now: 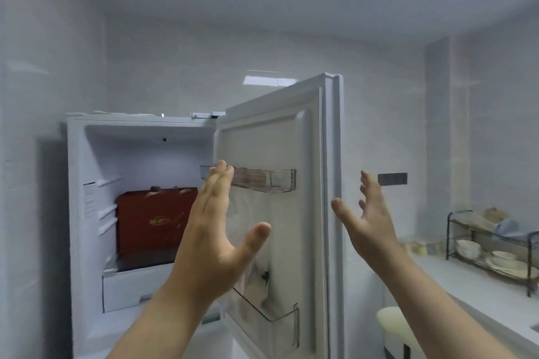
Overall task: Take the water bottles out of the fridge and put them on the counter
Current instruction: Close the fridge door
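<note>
fridge [87,213] interior blurred, left hand [214,230] empty

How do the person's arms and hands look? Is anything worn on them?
Both forearms are bare as far as the picture shows: no sleeves in view. The left hand and right hand wear no gloves; no rings, watch or bracelets are visible.

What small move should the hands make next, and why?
Probably lower the left hand toward the lower door shelf, where blurred bottle-like shapes seem to stand. The fridge door is already open, both hands are empty, and the right hand is beside the door edge.
</note>
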### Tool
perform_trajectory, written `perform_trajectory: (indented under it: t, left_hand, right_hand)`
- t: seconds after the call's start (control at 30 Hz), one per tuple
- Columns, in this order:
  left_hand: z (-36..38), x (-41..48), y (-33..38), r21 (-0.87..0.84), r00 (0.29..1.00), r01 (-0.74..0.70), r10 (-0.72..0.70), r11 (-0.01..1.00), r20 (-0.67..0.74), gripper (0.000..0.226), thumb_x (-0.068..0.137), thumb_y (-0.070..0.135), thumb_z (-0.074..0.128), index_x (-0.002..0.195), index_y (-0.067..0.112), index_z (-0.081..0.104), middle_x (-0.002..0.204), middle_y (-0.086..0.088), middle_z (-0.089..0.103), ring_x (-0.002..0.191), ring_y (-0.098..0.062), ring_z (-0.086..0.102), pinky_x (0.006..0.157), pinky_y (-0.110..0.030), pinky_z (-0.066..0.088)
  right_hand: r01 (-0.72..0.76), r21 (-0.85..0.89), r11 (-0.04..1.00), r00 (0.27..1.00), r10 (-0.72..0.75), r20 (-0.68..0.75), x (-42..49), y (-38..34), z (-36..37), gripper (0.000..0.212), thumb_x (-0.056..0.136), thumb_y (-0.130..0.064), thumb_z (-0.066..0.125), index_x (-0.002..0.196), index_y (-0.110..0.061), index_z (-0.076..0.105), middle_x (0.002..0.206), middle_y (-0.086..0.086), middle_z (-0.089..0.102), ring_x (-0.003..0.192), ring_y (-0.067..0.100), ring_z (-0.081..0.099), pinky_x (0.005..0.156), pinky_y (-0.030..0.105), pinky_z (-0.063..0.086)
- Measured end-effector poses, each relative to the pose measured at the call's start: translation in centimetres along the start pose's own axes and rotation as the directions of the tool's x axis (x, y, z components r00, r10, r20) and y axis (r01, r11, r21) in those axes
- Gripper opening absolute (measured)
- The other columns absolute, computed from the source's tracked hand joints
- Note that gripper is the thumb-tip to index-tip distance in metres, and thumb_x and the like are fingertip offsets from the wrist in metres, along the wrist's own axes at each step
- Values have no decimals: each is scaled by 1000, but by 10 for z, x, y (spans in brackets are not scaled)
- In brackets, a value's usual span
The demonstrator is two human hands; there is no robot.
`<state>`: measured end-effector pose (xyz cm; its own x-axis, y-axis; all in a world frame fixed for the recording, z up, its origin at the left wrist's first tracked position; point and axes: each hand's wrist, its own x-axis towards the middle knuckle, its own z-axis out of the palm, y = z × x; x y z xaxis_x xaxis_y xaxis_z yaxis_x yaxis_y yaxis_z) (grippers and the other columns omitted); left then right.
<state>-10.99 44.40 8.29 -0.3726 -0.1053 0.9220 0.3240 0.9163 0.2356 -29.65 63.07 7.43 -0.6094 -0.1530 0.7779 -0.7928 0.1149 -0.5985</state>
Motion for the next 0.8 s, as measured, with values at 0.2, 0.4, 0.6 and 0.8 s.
perform_trajectory:
  t: [0.2, 0.4, 0.6, 0.8]
  left_hand:
    - [74, 15, -4, -108, 968, 128, -101, 986, 228, 95, 78, 75, 41, 154, 28, 9, 163, 12, 4, 146, 6, -3, 110, -13, 2]
    - [109, 17, -7, -52, 944, 147, -124, 988, 306, 84, 86, 62, 42, 155, 28, 8, 162, 14, 3, 142, 7, -1, 113, -18, 4]
    - [97, -4, -21, 44, 968, 213, -217, 976, 126, 83, 80, 70, 38, 152, 37, 13, 157, 24, 0, 145, 9, -4, 108, -7, -1]
    - [43, -23, -51, 149, 909, 411, -392, 899, -143, 97, 72, 73, 45, 153, 35, 10, 157, 21, 14, 148, -6, 15, 117, -34, 21]
  right_hand:
    - [-265, 191, 945, 961, 242, 135, 20, 21, 19, 88, 81, -59, 60, 151, -18, 29, 154, 2, 37, 143, 20, 33, 115, 39, 29]
    - [-246, 279, 928, 964, 204, 172, 15, 27, 24, 60, 74, -58, 56, 123, -24, 43, 117, -13, 40, 114, 9, 41, 102, 32, 33]
    - [-96, 411, 907, 973, -2, 232, -14, 9, 47, 67, 75, -42, 55, 141, -26, 50, 136, -12, 59, 120, 10, 58, 98, 33, 49]
    - [161, 319, 934, 837, -301, 456, -4, -10, 121, 56, 94, -31, 46, 146, -49, 32, 159, -22, 28, 143, -7, 26, 115, 24, 28]
